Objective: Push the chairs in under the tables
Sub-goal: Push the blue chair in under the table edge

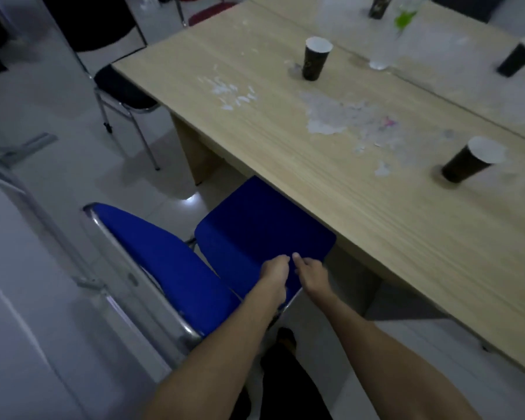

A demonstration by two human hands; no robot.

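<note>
Wooden table (331,183), blue chair (255,234) part under its edge.
We see left hand (275,269) clamped on chair's near corner; right hand (311,275) just beside, fingers loosely curled, grip unclear.

The blue chair (249,234) has a soft seat and a shiny metal frame. Its seat sits partly under the edge of the wooden table (331,183); its backrest sticks out. A black chair (122,89) stands at the table's far end, partly tucked under.
</note>
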